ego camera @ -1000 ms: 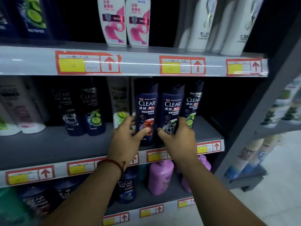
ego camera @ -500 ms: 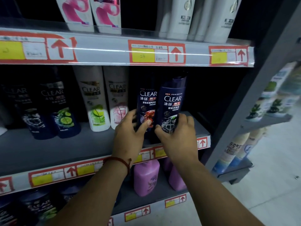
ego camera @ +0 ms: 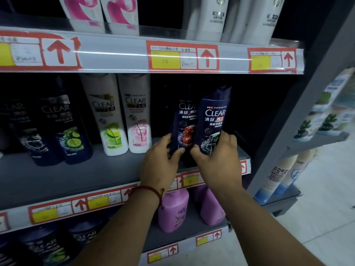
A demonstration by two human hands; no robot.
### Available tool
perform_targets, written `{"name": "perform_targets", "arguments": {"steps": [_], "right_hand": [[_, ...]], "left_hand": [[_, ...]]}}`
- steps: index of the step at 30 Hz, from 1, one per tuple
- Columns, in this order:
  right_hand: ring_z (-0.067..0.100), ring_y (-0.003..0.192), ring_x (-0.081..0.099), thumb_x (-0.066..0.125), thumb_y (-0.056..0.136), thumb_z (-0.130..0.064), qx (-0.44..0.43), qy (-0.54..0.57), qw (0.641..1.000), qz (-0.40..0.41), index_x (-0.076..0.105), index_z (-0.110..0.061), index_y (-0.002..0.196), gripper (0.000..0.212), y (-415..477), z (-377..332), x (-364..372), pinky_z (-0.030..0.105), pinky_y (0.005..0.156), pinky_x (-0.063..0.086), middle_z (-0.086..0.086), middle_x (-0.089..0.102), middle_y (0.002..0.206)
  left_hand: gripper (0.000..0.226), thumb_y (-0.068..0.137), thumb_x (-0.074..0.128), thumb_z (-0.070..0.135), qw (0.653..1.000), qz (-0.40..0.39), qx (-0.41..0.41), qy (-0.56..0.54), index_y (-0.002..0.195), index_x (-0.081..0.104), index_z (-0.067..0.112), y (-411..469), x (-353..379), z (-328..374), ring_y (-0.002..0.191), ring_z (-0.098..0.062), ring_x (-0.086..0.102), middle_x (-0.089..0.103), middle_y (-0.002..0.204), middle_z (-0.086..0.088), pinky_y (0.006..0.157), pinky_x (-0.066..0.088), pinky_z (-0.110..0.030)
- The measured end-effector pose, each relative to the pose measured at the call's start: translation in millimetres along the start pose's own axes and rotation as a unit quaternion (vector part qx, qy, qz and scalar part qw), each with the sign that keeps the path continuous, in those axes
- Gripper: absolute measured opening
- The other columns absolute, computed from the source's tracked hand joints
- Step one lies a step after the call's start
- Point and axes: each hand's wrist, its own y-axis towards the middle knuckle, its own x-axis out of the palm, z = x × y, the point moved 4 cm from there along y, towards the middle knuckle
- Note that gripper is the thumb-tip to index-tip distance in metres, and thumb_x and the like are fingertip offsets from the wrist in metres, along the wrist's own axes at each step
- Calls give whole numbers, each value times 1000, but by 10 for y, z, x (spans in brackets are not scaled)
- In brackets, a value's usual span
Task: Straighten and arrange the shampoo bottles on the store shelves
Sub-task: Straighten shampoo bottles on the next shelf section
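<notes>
I have both hands up at the right end of the middle shelf (ego camera: 80, 175), each on a dark blue CLEAR shampoo bottle. My left hand (ego camera: 161, 166) grips the red-graphic bottle (ego camera: 183, 123) low down, thumb across its front and fingers curled round its left side. My right hand (ego camera: 217, 162) grips the black-graphic bottle (ego camera: 213, 120) near its base, thumb on the front and fingers wrapped round the right edge. The two bottles touch. The black-graphic one sits in front, overlapping the other's right edge, with its top tilted to the right. The red-graphic bottle stands closer to upright. My hands hide both bases, so I cannot tell whether they rest on the shelf.

A red cord bracelet (ego camera: 151, 191) circles my left wrist.

Just left of my hands stand two white CLEAR bottles side by side, one with a green graphic (ego camera: 108, 120) and one with a pink graphic (ego camera: 137, 116). Further left stand a dark bottle with lime slices (ego camera: 66, 129) and another dark bottle (ego camera: 26, 131), both leaning.

On the shelf above, pink-and-white bottles (ego camera: 101, 12) and plain white bottles (ego camera: 210, 18) stand behind a price strip (ego camera: 184, 56) of red-bordered tags. Below, two purple bottles (ego camera: 173, 210) stand under my wrists.
</notes>
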Motion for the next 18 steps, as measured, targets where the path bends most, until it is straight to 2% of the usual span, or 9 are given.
{"name": "perform_targets", "arguments": {"steps": [3, 6, 8, 11, 15, 18], "right_hand": [[22, 102, 52, 69, 81, -41, -2, 5, 1000, -10, 50, -17, 119, 48, -10, 19, 10, 39, 84, 51, -1, 45, 111], [11, 97, 45, 69, 85, -36, -6, 2, 1000, -27, 54, -16, 121, 44, -47, 11, -17, 26, 82, 40, 3, 51, 115], [12, 97, 50, 69, 85, -33, -1, 15, 999, -35, 57, -17, 117, 38, -90, 13, -43, 26, 82, 43, 2, 57, 112], [17, 100, 60, 69, 84, -30, 17, 53, 998, -34, 61, -20, 116, 34, -204, -31, -131, 35, 88, 52, 1, 62, 110], [21, 105, 58, 70, 88, -25, 9, 30, 999, -14, 57, -11, 130, 46, -400, -214, -281, 26, 88, 44, 7, 56, 125], [21, 118, 55, 70, 89, -23, -52, 11, 997, -55, 53, -14, 140, 54, -564, -475, -229, 24, 97, 40, 5, 56, 132]], "left_hand": [[53, 87, 63, 50, 999, -35, 3, 38, 136, 51, 33, -31, -18, -4, 107, -10, 64, 67, 119, 7, 91, 57, -41], [61, 88, 67, 44, 994, -56, 13, 90, 142, 48, 22, -104, -132, 43, 120, -15, 57, 59, 133, 1, 102, 50, -39], [60, 89, 68, 38, 992, -55, 19, 108, 143, 47, 20, -170, -277, 68, 126, -16, 52, 56, 138, 0, 107, 45, -34], [58, 91, 66, 34, 990, -52, 33, 124, 144, 45, 25, -292, -555, 114, 126, -15, 51, 54, 138, 2, 105, 43, -29], [54, 92, 64, 39, 986, -37, 24, 158, 142, 47, 25, -437, -909, 143, 122, -19, 52, 54, 137, 1, 103, 46, -36], [55, 91, 63, 41, 983, -36, 4, 181, 141, 47, 26, -545, -1144, 83, 124, -24, 51, 51, 139, 0, 102, 47, -43]]}}
